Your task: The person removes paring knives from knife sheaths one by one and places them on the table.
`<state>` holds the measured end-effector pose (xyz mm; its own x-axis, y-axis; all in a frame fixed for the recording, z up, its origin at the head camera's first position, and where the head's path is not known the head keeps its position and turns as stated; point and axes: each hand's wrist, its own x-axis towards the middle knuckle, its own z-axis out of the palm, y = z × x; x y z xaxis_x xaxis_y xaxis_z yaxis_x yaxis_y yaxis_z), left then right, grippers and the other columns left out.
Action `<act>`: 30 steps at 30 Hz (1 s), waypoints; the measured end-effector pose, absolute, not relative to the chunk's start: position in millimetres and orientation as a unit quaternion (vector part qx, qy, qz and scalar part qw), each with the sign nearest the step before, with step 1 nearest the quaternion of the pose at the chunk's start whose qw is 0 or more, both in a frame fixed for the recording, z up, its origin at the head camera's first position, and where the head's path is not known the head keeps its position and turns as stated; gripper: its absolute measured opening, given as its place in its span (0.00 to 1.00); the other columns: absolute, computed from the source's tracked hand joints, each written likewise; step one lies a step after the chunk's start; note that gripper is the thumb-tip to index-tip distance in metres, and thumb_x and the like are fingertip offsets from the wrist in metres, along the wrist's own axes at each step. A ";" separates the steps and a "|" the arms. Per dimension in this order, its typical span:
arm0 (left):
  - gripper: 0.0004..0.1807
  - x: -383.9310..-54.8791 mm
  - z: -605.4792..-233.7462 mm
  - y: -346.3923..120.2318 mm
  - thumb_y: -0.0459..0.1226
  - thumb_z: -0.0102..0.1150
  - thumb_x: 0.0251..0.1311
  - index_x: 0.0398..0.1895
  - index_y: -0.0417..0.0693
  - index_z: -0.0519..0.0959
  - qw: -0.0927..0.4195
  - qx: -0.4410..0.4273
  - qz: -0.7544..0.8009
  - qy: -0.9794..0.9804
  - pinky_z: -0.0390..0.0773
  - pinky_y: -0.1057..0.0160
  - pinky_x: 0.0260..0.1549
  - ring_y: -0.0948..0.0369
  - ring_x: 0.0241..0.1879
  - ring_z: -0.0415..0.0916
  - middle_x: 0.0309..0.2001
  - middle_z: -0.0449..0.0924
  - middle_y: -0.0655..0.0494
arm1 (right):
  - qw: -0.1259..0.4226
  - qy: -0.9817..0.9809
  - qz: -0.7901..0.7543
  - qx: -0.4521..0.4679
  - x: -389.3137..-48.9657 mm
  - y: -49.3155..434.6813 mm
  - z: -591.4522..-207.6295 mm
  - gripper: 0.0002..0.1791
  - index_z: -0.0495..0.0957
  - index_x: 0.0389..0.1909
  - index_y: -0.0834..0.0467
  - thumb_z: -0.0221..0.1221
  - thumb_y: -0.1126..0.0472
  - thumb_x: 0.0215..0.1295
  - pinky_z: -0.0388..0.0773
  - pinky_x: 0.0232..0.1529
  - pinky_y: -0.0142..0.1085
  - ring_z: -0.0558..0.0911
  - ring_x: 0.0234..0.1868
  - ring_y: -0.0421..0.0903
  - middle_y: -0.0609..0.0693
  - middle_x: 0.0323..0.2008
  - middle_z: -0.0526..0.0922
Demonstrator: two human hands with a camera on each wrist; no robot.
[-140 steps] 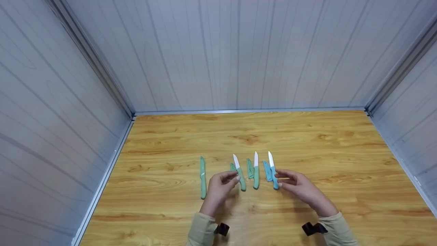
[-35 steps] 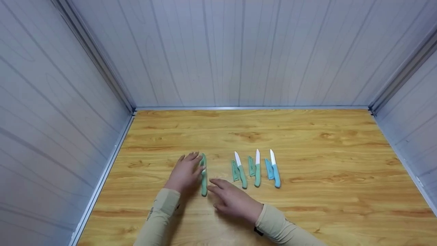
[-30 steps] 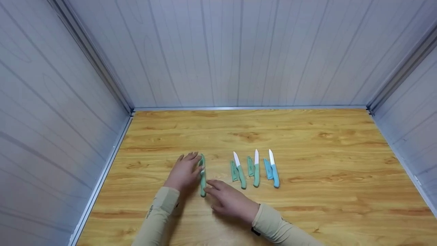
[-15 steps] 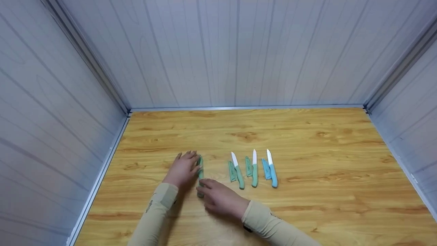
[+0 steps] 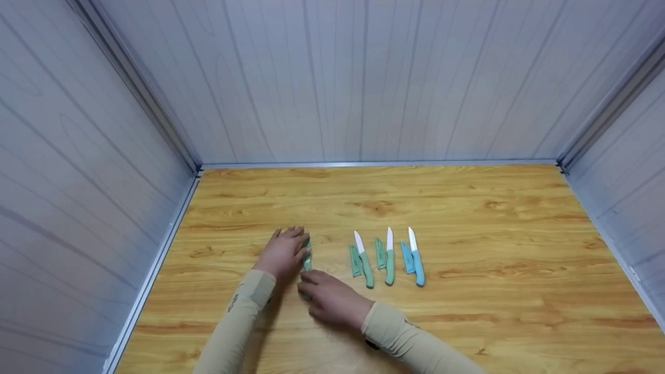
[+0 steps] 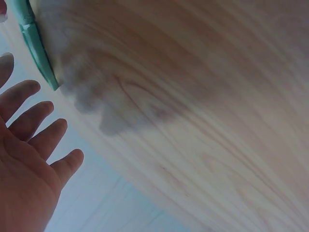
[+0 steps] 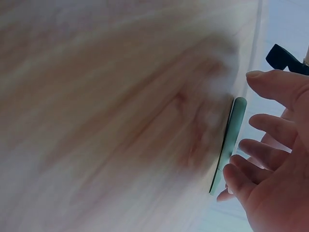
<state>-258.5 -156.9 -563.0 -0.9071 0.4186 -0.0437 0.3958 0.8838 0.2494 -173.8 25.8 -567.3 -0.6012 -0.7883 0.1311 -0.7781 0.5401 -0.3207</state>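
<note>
A green knife [image 5: 307, 258] lies at the left of the row, its blade inside a matching sheath. My left hand [image 5: 283, 253] is beside its sheath end, fingers spread and loosely extended. Over the handle end hovers my right hand [image 5: 332, 297], hiding much of the handle. In the left wrist view, the sheath tip shows close to the left hand's [image 6: 29, 159] fingertips, with a gap. The right wrist view has the green handle [image 7: 234, 125] alongside the loosely bent fingers of the right hand [image 7: 280, 159]; whether they touch it I cannot tell. Neither hand grips anything.
To the right lie two unsheathed knives with green handles [image 5: 367, 271] and white blades, each beside a green sheath [image 5: 381, 253]. Farther right is a blue-handled knife [image 5: 417, 267] with its blue sheath [image 5: 407, 257]. Pale panel walls [image 5: 337, 83] enclose the wooden table [image 5: 493, 234].
Both hands have moved left, from the green- and blue-handled bare knives to the sheathed knife. Lately the right hand has shifted slightly further left over its handle. The knives have stayed put.
</note>
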 end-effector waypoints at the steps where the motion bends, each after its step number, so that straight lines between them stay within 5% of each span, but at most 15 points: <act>1: 0.26 -259.2 -563.7 -157.0 0.48 0.48 0.70 0.66 0.46 0.69 0.050 0.210 0.120 0.969 0.48 0.44 0.67 0.50 0.68 0.56 0.67 0.65 0.49 | 0.014 0.878 -0.174 -0.446 -173.8 25.2 -567.7 0.25 0.74 0.57 0.60 0.61 0.60 0.57 0.61 0.65 0.39 0.66 0.64 0.51 0.57 0.62 0.68; 17: 0.25 -260.4 -567.8 -153.4 0.45 0.51 0.69 0.65 0.43 0.70 0.037 0.237 0.113 0.964 0.54 0.46 0.66 0.48 0.66 0.61 0.65 0.67 0.46 | 0.029 0.890 -0.158 -0.427 -174.2 22.8 -569.0 0.21 0.76 0.54 0.59 0.61 0.60 0.60 0.59 0.67 0.40 0.66 0.65 0.54 0.57 0.63 0.69; 30: 0.24 -258.6 -571.4 -153.6 0.43 0.52 0.69 0.64 0.41 0.71 0.015 0.246 0.122 0.961 0.57 0.47 0.65 0.47 0.64 0.63 0.64 0.69 0.45 | 0.007 0.898 -0.159 -0.411 -174.8 17.0 -569.9 0.14 0.78 0.45 0.60 0.60 0.60 0.59 0.67 0.61 0.39 0.71 0.58 0.51 0.56 0.57 0.70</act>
